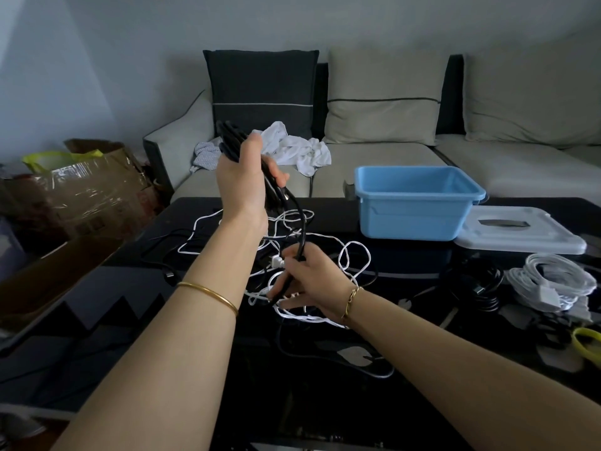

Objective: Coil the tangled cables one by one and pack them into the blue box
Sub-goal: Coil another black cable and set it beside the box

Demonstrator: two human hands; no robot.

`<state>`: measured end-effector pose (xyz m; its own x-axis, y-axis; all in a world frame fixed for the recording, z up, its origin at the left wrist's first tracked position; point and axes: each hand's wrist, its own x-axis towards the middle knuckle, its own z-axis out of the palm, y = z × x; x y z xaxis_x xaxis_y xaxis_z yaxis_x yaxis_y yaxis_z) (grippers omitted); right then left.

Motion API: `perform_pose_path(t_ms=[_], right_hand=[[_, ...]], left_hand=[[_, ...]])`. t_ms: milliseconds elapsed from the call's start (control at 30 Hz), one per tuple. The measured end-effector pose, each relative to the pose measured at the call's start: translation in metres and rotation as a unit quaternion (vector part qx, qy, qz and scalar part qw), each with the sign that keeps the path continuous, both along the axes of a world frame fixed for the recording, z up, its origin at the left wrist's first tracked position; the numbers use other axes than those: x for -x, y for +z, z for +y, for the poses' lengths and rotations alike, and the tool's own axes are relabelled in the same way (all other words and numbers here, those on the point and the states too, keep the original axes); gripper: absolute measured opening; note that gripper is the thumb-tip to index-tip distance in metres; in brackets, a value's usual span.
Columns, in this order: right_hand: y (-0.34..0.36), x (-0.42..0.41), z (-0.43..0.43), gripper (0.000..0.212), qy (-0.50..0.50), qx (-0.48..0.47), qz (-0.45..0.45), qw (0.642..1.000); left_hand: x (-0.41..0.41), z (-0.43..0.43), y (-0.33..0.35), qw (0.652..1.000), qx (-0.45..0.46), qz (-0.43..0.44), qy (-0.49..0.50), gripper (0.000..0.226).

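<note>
My left hand [242,177] is raised above the black table and grips several loops of a black cable [232,135]. The free end of that cable hangs down to my right hand [309,278], which holds it low over the table. Under my right hand lies a tangle of white cables [354,255] mixed with thin black ones. The blue box [413,206] stands open at the table's far right, with nothing seen inside it.
A white lid [520,232] lies right of the box. Coiled white cables [553,281] and coiled black cables [474,284] sit at the right, a yellow band [585,346] nearer. Cardboard boxes [84,190] stand at the left, a sofa [390,157] with cloths behind.
</note>
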<state>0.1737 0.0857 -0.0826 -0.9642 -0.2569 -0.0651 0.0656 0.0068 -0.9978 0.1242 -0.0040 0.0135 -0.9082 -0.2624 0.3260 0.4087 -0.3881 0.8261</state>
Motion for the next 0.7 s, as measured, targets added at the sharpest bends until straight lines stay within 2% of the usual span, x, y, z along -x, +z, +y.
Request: perform_pose_path(t_ms=[100, 200, 367, 467, 500, 600, 700], right_hand=[[0.012, 0.003, -0.001, 0.022, -0.042, 0.070, 0.032, 0.996], [0.019, 0.008, 0.007, 0.015, -0.083, 0.050, 0.057, 0.994], [0.023, 0.010, 0.018, 0.013, -0.085, -0.157, 0.065, 0.982], [0.028, 0.010, 0.021, 0.026, -0.051, -0.351, 0.111, 0.928], [0.031, 0.009, 0.022, 0.030, -0.037, -0.388, 0.124, 0.913], [0.038, 0.004, 0.023, 0.027, -0.012, -0.400, 0.137, 0.906], [0.048, -0.002, 0.023, 0.026, -0.009, -0.437, 0.172, 0.883]], left_hand=[[0.000, 0.000, -0.004, 0.999, 0.045, 0.006, 0.011, 0.022], [0.000, -0.001, -0.006, 0.999, 0.048, 0.000, 0.011, 0.018], [-0.003, 0.004, -0.003, 0.999, 0.032, -0.014, -0.010, 0.024], [-0.005, 0.008, 0.000, 0.999, 0.028, -0.017, -0.033, 0.025], [-0.006, 0.010, 0.001, 0.999, 0.026, -0.016, -0.041, 0.025], [-0.006, 0.012, 0.004, 0.998, 0.045, -0.009, -0.041, 0.024], [-0.003, 0.008, -0.002, 0.995, 0.099, -0.002, -0.003, 0.019]])
